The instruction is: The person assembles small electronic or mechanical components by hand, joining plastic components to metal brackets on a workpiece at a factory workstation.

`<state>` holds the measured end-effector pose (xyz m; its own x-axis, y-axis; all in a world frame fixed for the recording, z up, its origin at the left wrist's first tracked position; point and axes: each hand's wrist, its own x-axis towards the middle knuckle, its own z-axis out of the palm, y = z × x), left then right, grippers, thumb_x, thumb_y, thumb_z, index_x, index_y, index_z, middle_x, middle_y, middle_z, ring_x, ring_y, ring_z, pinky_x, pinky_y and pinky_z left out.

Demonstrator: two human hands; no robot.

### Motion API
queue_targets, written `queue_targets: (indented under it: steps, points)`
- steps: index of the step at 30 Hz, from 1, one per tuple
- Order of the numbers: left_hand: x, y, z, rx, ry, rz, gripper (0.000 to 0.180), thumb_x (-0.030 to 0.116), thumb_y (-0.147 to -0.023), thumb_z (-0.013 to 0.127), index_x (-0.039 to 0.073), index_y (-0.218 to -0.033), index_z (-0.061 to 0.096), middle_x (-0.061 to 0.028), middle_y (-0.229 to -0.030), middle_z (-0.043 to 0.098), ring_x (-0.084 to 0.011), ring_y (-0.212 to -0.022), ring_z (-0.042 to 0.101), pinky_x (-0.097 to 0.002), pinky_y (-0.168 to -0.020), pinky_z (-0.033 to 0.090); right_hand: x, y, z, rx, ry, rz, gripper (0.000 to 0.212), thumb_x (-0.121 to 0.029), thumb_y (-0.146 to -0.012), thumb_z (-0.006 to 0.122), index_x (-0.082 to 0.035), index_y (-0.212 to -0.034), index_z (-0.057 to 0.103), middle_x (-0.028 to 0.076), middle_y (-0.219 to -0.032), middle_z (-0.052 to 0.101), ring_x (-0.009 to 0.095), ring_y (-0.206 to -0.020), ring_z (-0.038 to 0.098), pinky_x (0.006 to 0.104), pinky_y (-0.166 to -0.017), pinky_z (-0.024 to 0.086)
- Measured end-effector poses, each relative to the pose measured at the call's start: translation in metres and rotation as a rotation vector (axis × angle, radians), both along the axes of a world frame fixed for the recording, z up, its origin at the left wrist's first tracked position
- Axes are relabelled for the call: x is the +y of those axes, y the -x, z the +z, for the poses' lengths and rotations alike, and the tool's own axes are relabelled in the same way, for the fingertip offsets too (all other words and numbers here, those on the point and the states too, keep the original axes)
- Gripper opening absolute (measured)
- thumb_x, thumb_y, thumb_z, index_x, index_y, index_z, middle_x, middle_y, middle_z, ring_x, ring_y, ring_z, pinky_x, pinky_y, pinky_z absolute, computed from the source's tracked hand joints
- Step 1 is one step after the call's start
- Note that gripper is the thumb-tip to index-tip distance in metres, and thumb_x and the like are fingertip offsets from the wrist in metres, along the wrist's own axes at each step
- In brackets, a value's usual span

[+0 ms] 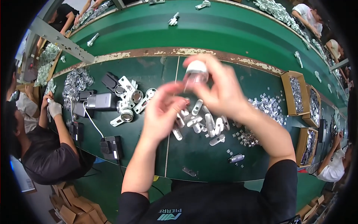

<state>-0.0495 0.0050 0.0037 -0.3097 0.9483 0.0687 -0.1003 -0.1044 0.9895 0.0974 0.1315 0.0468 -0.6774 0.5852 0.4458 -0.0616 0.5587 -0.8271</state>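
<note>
My right hand (220,86) is closed round a rounded part with a white cap (196,68), held up above the far side of the workbench. The part's lower half looks darker and reddish, and motion blur hides its details. Just left of it is my left hand (160,114), its fingers curled but thumb and forefinger apart. Nothing shows between them, and the fingertips come close to the part. Below both hands lies a loose pile of silver, elongated handle-like covers (210,125). Left of my left hand are several white-and-silver parts with round ring heads (126,115).
Small shiny square pieces (270,106) are scattered to the right, beside cardboard boxes (294,93) of small parts. A black power device (101,100) with a white cable stands left. Beyond the bench edge runs a green conveyor (149,33) carrying spaced parts. Co-workers sit on both sides.
</note>
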Motion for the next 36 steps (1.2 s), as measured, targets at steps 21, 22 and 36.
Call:
queue_targets:
  steps: [21, 22, 36]
  points:
    - [0.001, -0.016, -0.005, 1.273, 0.123, 0.026, 0.029, 0.006, -0.084, 0.063, 0.007, -0.113, 0.066, -0.0088, -0.086, 0.057, -0.0281, -0.076, 0.062, -0.0395, -0.064, 0.052, -0.038, -0.093, -0.026, -0.359, -0.246, 0.201, 0.018, -0.006, -0.072, 0.078, -0.006, -0.088, 0.069, 0.006, -0.082, 0.059, 0.024, -0.076, 0.059, 0.0350, -0.065, 0.049]
    - [0.001, -0.017, -0.006, 1.298, 0.109, 0.012, 0.028, 0.006, -0.084, 0.063, 0.007, -0.113, 0.066, -0.0083, -0.086, 0.057, -0.0277, -0.076, 0.062, -0.0396, -0.064, 0.052, -0.050, -0.093, -0.031, -0.391, -0.278, 0.190, 0.019, -0.007, -0.072, 0.078, -0.007, -0.088, 0.069, 0.005, -0.081, 0.057, 0.023, -0.075, 0.058, 0.0347, -0.063, 0.048]
    - [-0.014, -0.024, -0.002, 1.271, -0.007, 0.144, 0.027, 0.002, -0.082, 0.064, 0.006, -0.109, 0.064, -0.0100, -0.081, 0.060, -0.0302, -0.071, 0.064, -0.0383, -0.061, 0.052, -0.065, -0.090, -0.037, -0.276, -0.032, -0.019, 0.011, -0.001, -0.085, 0.067, 0.001, -0.096, 0.064, 0.011, -0.087, 0.068, 0.022, -0.075, 0.069, 0.0306, -0.064, 0.055]
